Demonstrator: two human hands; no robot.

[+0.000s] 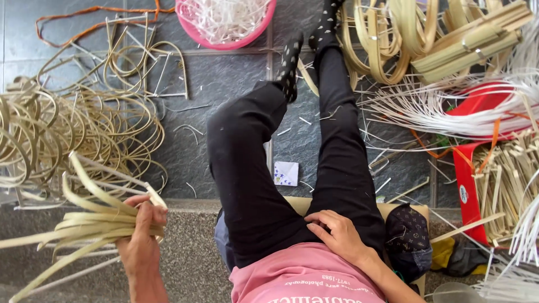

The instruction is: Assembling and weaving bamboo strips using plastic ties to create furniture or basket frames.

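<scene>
My left hand (140, 238) is closed around a bundle of pale green-yellow bamboo strips (84, 221) that fan out to the left over the stone ledge. My right hand (337, 233) rests flat on my right thigh, fingers spread, holding nothing. I sit with black-trousered legs (252, 163) stretched forward over the dark tiled floor, feet in dotted socks.
Coiled bamboo hoops (62, 129) pile at the left. A pink basin (224, 22) of white strips stands at top centre. Bundled strips and rings (449, 39) lie top right, above a red box (469, 191) of short sticks. A small folded paper (285, 173) lies between my legs.
</scene>
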